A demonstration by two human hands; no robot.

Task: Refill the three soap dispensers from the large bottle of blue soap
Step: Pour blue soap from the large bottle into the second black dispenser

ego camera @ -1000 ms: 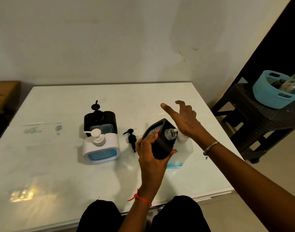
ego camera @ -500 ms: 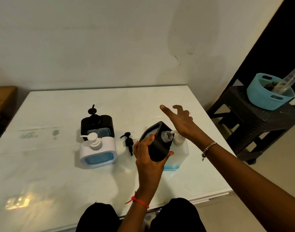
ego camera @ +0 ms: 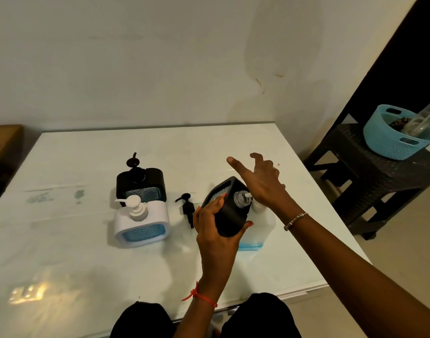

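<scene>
Fingers of the left hand curl round the tilted black dispenser; the right hand fingers spread over the large bottle.

A plain home room: a white table under the right hand, a scuffed wall beyond it, and to its right a wicker stool bearing a blue basket.

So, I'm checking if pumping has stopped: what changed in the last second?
Nothing visibly; only the camera shifted. The left hand still grips the tilted black dispenser, its open neck at the nozzle of the large bottle, and the right hand still rests on its pump, fingers spread. Nothing on the table moved.
</scene>
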